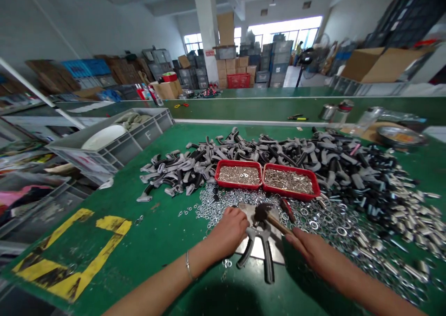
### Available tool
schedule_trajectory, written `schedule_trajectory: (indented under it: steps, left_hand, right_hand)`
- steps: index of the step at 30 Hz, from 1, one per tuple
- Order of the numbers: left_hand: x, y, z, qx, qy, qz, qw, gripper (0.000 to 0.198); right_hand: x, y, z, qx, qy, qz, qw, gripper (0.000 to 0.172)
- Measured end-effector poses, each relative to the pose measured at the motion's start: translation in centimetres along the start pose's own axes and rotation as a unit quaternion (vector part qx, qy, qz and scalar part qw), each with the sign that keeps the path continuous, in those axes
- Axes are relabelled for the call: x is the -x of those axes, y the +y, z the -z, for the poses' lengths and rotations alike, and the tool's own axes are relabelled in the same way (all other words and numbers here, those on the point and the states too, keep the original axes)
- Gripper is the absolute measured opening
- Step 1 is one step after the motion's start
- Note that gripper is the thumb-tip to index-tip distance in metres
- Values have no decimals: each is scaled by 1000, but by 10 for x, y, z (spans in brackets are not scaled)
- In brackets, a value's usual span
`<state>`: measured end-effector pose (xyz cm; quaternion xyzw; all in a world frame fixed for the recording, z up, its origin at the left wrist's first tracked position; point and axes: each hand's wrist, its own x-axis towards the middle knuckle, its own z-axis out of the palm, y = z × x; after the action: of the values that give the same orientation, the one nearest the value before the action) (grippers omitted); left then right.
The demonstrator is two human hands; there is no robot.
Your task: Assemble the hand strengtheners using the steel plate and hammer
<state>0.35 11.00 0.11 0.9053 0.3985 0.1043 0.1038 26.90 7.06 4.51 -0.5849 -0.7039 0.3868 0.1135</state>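
My left hand (228, 232) is closed, its fingers pressing on a grey-and-black plier-like tool (259, 248) that lies on a small metal plate (258, 248). My right hand (308, 250) grips the wooden handle of a hammer (266, 213), whose dark head hovers just over the tool's joint. Loose metal rings (216, 207) lie scattered around the plate.
Two red trays (266, 172) of small metal parts stand just beyond the plate. A wide heap of grey and black handles (313, 153) spreads behind them and to the right. A grey crate (114, 141) sits at the left. Yellow tape marks (80, 251) cover the green table.
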Motion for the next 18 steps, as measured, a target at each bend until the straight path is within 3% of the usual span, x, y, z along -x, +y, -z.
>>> schedule_trajectory:
  steps: [5, 9, 12, 18]
  left_hand:
    - [-4, -2, -4, -25, 4, -6, 1000, 11]
    - [-4, -2, -7, -44, 1, -4, 999, 11]
    - [-5, -1, -8, -46, 0, -2, 999, 13]
    - [-6, -3, -7, -78, -3, -10, 997, 16]
  right_hand:
    - [-6, 4, 2, -10, 32, -1, 999, 45]
    - [-9, 6, 5, -22, -19, -5, 1000, 48]
    - [-6, 7, 6, -17, 4, -4, 1000, 47]
    - [19, 4, 0, -18, -42, -12, 999, 49]
